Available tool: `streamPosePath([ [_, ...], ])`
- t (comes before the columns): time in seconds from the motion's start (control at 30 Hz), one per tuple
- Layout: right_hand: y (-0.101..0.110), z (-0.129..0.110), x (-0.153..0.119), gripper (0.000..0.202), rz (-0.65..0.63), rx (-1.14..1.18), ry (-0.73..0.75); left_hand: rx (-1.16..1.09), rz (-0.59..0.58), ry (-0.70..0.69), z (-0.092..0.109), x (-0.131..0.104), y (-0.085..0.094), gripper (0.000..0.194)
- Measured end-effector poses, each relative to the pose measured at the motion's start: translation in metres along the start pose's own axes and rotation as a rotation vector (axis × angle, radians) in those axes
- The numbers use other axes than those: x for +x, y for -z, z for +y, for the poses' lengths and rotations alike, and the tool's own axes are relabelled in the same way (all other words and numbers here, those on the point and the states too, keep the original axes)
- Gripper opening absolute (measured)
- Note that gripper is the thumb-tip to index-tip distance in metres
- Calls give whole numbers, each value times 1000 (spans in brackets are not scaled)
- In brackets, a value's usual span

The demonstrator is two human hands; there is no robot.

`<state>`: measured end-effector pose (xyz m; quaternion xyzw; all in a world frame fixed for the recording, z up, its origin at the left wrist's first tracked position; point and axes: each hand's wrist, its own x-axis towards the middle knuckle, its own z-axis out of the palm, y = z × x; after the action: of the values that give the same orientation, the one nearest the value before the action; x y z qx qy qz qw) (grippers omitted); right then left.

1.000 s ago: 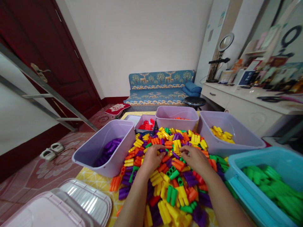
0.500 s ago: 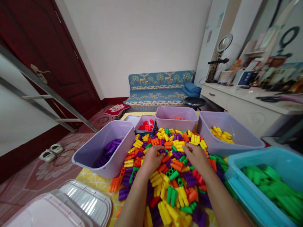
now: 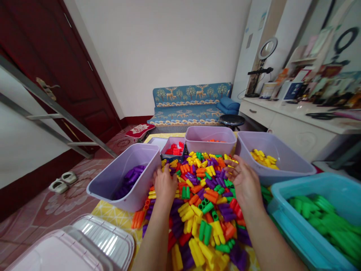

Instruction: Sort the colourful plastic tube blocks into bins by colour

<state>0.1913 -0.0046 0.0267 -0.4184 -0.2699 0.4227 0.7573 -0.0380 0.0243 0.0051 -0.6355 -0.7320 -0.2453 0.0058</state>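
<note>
A heap of plastic tube-shaped building pieces (image 3: 207,197) in yellow, orange, purple, green and red covers the middle of the table. My left hand (image 3: 165,184) is over its left side, fingers apart, close to the wall of the lilac bin of purple pieces (image 3: 146,188). On the far right of the heap, my right hand (image 3: 246,182) has its fingers spread, near the lilac bin of yellow pieces (image 3: 293,165). Yellow pieces (image 3: 231,162) show around its fingertips; they appear to lie on the heap. Nothing is visibly gripped by either hand.
A lilac bin with orange pieces (image 3: 210,135) and a small box of red ones (image 3: 172,143) stand at the back. At right is a turquoise bin (image 3: 284,210) with green pieces. Stacked lids (image 3: 104,233) lie front left. A blue patterned sofa (image 3: 191,101) stands beyond.
My hands have moved apart: the left one leftward to the purple-piece bin, the right one rightward and slightly farther away. Both have opened more, and some pieces between them have shifted.
</note>
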Motion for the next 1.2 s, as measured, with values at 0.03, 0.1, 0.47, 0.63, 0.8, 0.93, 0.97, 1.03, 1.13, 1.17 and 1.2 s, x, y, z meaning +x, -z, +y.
streamPosePath([
  [0.03,-1,5,-1,43,-6,-40,-17,30,-29,20,-2,0,1,47],
  [0.1,-2,15,-2,44,-18,-121,-40,85,-73,48,-5,-1,1,47],
  [0.47,15,62,9,36,-194,-679,87,-256,-299,-228,0,1,-10,37],
  [0.63,21,66,14,34,-252,-935,424,-438,-325,-456,25,-13,-8,36],
  [0.8,22,63,12,51,-407,-1073,414,-583,-378,-569,33,-18,-12,26],
  [0.93,16,56,7,46,-516,-938,274,-622,-364,-483,32,-17,-17,16],
  [0.97,14,55,6,47,-522,-880,227,-635,-350,-449,32,-17,-17,17],
  [1.03,9,51,2,47,-537,-794,149,-676,-312,-403,34,-18,-18,24],
  [1.13,2,48,-3,44,-568,-776,118,-727,-288,-415,36,-18,-18,44],
  [1.17,1,48,-4,44,-569,-781,119,-724,-290,-424,36,-19,-18,51],
  [1.2,0,48,-4,45,-568,-782,119,-711,-293,-426,36,-19,-19,56],
])
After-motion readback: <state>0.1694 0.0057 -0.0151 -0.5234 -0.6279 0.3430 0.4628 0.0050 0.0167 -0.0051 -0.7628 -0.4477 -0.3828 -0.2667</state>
